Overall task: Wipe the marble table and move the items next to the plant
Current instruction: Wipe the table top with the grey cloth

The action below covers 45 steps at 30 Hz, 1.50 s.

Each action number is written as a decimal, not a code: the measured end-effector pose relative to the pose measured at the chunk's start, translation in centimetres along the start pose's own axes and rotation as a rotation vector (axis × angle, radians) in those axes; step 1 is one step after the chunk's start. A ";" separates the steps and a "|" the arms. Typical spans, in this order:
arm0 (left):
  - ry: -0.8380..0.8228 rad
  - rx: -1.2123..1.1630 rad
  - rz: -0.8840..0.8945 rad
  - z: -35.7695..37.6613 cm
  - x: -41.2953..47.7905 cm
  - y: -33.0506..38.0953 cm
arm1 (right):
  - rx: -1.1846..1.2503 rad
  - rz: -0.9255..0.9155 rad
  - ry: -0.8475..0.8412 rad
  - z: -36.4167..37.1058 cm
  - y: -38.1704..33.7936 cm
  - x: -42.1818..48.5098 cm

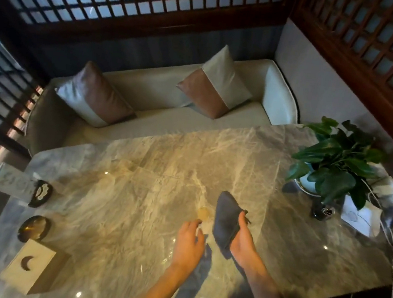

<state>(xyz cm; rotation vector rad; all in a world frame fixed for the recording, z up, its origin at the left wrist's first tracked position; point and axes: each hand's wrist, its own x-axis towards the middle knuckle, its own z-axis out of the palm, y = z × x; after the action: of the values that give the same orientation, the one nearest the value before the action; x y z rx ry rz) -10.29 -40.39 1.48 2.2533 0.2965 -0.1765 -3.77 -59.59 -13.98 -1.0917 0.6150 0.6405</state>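
Right hand [241, 239] grips a folded grey cloth [225, 219] above the marble table [138, 179]. Left hand [189, 242] hovers beside it, fingers loosely spread, holding nothing. Tissue box [32, 267] and dark dishes (left end) sit well apart from the plant [336, 160].

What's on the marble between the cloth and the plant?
Nothing: in the head view the table is bare between the cloth, held in the right hand, and the plant.
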 end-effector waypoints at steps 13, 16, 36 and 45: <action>0.021 0.515 -0.213 -2.0 4.4 -19.1 | -0.620 -0.367 0.382 5.7 -13.2 -1.3; 0.094 0.528 -0.182 -1.1 5.8 -22.8 | -0.704 -0.388 0.349 5.7 -10.3 3.4; 0.220 0.221 -0.059 -0.2 4.8 -26.1 | -0.991 -0.547 0.140 13.9 7.5 4.2; 0.200 0.184 -0.044 -0.5 4.4 -25.9 | -1.207 -0.584 0.171 17.4 11.7 2.5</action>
<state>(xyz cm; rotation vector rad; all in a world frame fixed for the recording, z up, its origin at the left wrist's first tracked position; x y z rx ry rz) -13.11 -23.18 -18.16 2.4528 0.4516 -0.0008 -8.27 -39.16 -16.93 -2.3517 -0.0497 0.3637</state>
